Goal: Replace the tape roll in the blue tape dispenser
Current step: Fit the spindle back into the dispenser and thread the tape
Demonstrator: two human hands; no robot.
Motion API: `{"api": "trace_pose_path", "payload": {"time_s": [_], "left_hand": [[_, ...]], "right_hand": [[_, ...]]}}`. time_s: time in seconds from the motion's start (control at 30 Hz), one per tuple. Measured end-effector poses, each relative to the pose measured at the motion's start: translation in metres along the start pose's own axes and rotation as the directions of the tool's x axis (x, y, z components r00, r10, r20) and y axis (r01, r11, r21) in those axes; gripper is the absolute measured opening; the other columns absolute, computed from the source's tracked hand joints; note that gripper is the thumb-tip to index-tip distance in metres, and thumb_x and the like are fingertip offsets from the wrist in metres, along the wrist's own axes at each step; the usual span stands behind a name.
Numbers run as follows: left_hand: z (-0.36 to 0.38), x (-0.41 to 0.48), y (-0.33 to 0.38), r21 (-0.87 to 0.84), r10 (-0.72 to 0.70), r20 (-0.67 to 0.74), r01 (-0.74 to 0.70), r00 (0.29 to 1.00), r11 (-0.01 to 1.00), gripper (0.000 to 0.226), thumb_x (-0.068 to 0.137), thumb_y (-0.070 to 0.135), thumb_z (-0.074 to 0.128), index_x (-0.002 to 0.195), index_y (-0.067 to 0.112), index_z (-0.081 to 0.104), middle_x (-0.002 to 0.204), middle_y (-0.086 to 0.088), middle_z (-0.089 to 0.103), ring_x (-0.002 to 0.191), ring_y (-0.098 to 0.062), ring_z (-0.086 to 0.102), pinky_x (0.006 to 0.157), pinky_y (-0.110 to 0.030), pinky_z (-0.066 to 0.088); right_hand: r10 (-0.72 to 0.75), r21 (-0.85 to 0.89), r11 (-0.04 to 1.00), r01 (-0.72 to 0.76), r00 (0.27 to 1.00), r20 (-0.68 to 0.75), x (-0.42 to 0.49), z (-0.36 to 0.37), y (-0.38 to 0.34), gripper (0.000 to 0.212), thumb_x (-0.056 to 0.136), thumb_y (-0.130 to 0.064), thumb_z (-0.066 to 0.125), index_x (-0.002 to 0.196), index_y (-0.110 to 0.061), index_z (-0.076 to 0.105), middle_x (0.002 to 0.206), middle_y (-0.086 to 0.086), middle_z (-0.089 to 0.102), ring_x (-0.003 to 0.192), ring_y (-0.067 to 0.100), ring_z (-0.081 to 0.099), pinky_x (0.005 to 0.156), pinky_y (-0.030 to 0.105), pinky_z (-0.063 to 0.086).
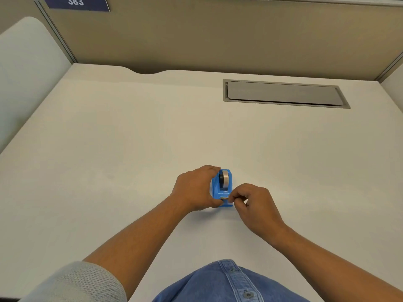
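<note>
The small blue tape dispenser [218, 190] stands on the white desk [109, 160], its metal cutter facing me. A roll of clear tape [226, 179] on a dark hub sits in its cradle. My left hand [195, 188] wraps the dispenser's left side, fingers over the far end and thumb at the near end. My right hand [254, 203] is at the cutter's right, thumb and forefinger pinched together by the blade; whether a tape end is between them is too small to tell.
A grey cable hatch [283, 93] is set into the desk at the back right. Beige partition walls [218, 35] close off the back and sides. A blue sign [75, 2] reading 383 hangs at top left.
</note>
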State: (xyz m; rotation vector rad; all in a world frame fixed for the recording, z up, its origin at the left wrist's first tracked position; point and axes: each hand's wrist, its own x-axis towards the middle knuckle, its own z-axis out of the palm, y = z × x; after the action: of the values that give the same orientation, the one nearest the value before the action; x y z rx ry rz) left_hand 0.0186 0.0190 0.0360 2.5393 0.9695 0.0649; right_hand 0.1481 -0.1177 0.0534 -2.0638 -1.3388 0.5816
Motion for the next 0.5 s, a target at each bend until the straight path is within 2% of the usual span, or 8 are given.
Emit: {"api": "trace_pose_path", "payload": {"time_s": [0.07, 0.23, 0.3, 0.37, 0.43, 0.5], "left_hand": [[0.0, 0.0, 0.0, 0.001, 0.002, -0.002, -0.002, 1.0, 1.0, 0.094, 0.059, 0.068, 0.072, 0.14, 0.034, 0.038, 0.142, 0.016, 0.049, 0.103, -0.01, 0.063, 0.076, -0.026, 0.043], [0.001, 0.0, 0.001, -0.005, -0.005, -0.003, 0.005, 1.0, 1.0, 0.096, 0.058, 0.07, 0.072, 0.14, 0.033, 0.039, 0.14, 0.014, 0.052, 0.102, -0.011, 0.063, 0.076, -0.026, 0.045], [0.001, 0.0, 0.001, -0.007, -0.002, -0.002, 0.002, 1.0, 1.0, 0.094, 0.059, 0.069, 0.072, 0.14, 0.033, 0.039, 0.14, 0.015, 0.052, 0.102, -0.011, 0.063, 0.076, -0.027, 0.045], [0.001, 0.0, 0.001, -0.006, 0.0, -0.001, 0.0, 1.0, 1.0, 0.093, 0.061, 0.067, 0.072, 0.14, 0.033, 0.039, 0.141, 0.015, 0.051, 0.102, -0.012, 0.064, 0.079, -0.028, 0.047], [0.0, 0.0, 0.002, -0.011, 0.0, 0.002, 0.0, 1.0, 1.0, 0.092, 0.061, 0.069, 0.072, 0.14, 0.033, 0.04, 0.14, 0.014, 0.052, 0.102, -0.012, 0.064, 0.08, -0.029, 0.048], [-0.002, 0.0, 0.003, -0.025, 0.003, 0.006, -0.002, 1.0, 1.0, 0.092, 0.06, 0.071, 0.071, 0.138, 0.033, 0.042, 0.138, 0.014, 0.054, 0.101, -0.012, 0.064, 0.078, -0.028, 0.046]], "right_hand": [[0.019, 0.018, 1.0, -0.018, 1.0, -0.003, -0.001, -0.001, -0.001, 0.025, 0.08, -0.003, 0.06, 0.071, -0.025, 0.068, 0.075, -0.012, 0.068, 0.071, 0.006, 0.061, 0.062, 0.023, 0.049], [0.05, 0.032, 0.998, -0.052, 0.997, 0.05, 0.0, -0.001, -0.005, 0.012, 0.073, -0.019, 0.075, 0.076, -0.027, 0.066, 0.077, -0.011, 0.066, 0.071, 0.007, 0.063, 0.065, 0.023, 0.055], [0.043, 0.007, 0.999, -0.044, 0.997, 0.06, 0.003, -0.002, -0.004, 0.015, 0.077, -0.015, 0.073, 0.078, -0.027, 0.065, 0.078, -0.011, 0.065, 0.07, 0.008, 0.062, 0.066, 0.025, 0.054], [0.021, -0.042, 0.999, -0.019, 0.997, 0.068, 0.006, -0.004, -0.005, 0.016, 0.081, -0.014, 0.07, 0.085, -0.029, 0.065, 0.083, -0.012, 0.065, 0.072, 0.007, 0.06, 0.069, 0.022, 0.05], [0.009, -0.14, 0.99, 0.006, 0.994, 0.105, 0.009, -0.006, -0.006, 0.018, 0.084, -0.022, 0.068, 0.099, -0.03, 0.068, 0.094, -0.014, 0.063, 0.076, 0.006, 0.056, 0.069, 0.018, 0.044], [0.006, -0.24, 0.97, 0.037, 0.984, 0.177, 0.014, -0.01, -0.009, 0.026, 0.084, -0.029, 0.067, 0.11, -0.033, 0.067, 0.103, -0.013, 0.06, 0.08, 0.006, 0.053, 0.069, 0.02, 0.041]]}}
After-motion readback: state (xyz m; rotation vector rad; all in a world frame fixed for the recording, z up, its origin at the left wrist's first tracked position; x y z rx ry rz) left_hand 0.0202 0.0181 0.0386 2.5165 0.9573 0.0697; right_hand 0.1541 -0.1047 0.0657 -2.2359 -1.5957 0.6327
